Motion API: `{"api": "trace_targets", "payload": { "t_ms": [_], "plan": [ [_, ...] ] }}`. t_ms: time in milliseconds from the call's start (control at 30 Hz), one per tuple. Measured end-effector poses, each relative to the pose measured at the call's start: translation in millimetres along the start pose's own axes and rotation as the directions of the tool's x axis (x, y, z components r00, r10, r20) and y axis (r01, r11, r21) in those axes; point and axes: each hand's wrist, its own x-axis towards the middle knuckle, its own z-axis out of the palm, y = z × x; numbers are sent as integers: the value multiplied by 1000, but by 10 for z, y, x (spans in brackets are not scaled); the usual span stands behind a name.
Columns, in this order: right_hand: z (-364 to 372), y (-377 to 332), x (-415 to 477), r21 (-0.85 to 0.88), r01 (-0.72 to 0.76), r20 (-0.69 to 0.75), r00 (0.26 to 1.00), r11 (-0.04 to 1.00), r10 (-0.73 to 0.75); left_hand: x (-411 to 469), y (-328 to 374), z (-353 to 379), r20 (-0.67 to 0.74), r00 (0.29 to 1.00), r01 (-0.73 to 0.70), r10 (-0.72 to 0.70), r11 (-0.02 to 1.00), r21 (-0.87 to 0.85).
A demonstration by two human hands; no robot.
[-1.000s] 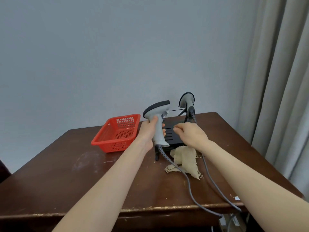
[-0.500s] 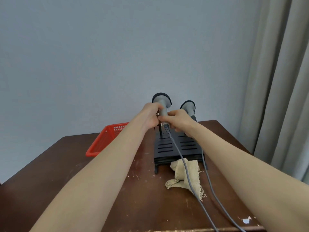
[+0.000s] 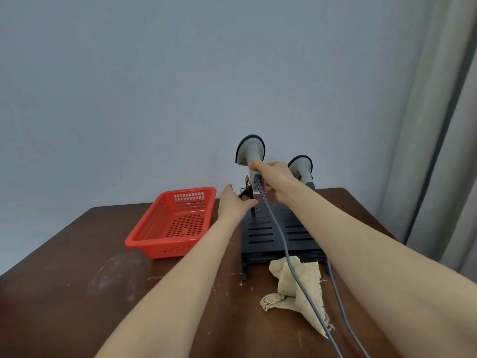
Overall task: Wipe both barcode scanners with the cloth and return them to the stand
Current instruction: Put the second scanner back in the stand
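- Left hand [image 3: 233,205] dropped off the scanner [image 3: 251,151], fingers loose and apart beside the stand [image 3: 258,226].
- Right hand [image 3: 273,180] wraps its handle, head poking up past the fist.

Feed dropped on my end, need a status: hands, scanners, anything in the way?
Right hand grips raised scanner over stand. Left hand open at its bracket. Second scanner upright behind. Cable crosses cloth.
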Motion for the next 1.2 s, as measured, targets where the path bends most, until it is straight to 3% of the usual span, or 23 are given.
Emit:
{"api": "trace_targets", "payload": {
  "t_ms": [200, 533, 933, 1200],
  "plan": [
    [12, 180, 214, -10, -3, -22, 1000, 1000, 3, 199, -194, 236, 3, 1000, 2, -3, 992, 127],
    [26, 276, 391, -40, 15, 11, 1000, 999, -14, 311, -321, 430, -92, 992, -66, 83, 983, 174],
    [36, 336, 400, -24, -25, 45, 999, 999, 26, 280, -212, 436, -15, 992, -114, 122, 961, 252],
    [72, 405, 506, -146, 18, 60, 998, 989, -9, 305, -231, 451, 5, 995, -102, 103, 970, 219]
  ]
}}
